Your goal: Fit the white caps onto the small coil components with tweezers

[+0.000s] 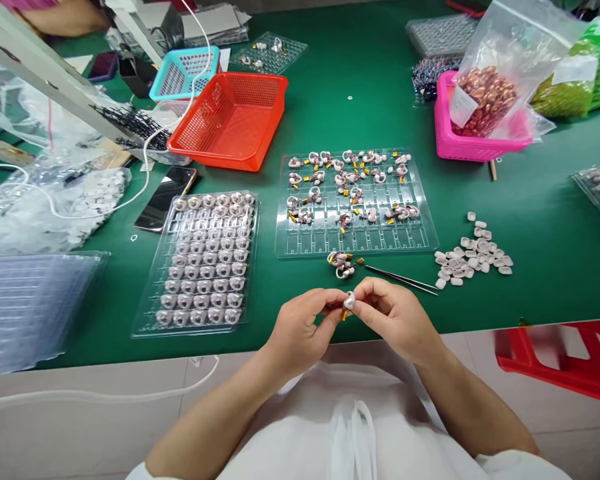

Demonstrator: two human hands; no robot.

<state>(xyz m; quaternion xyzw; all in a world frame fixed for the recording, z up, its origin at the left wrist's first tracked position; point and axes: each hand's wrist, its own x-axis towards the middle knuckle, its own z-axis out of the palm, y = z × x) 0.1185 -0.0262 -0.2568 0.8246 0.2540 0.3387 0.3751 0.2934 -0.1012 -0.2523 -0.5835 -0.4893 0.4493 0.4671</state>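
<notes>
Between my fingertips, close to the table's front edge, is a small pearly-white earbud with a yellow tab hanging below it. My left hand pinches it from the left, and my right hand grips it from the right. Just beyond lies a small cluster of earbud parts with yellow tabs. Metal tweezers rest on the green table beside it. Farther back, a clear tray holds loose, wired earbud parts. Small white caps are heaped to the right.
At left, a clear tray carries rows of pearly shells, near a phone and stacked clear trays. Behind stand a red basket and a blue basket. A pink basket holds a bag of copper-coloured pieces.
</notes>
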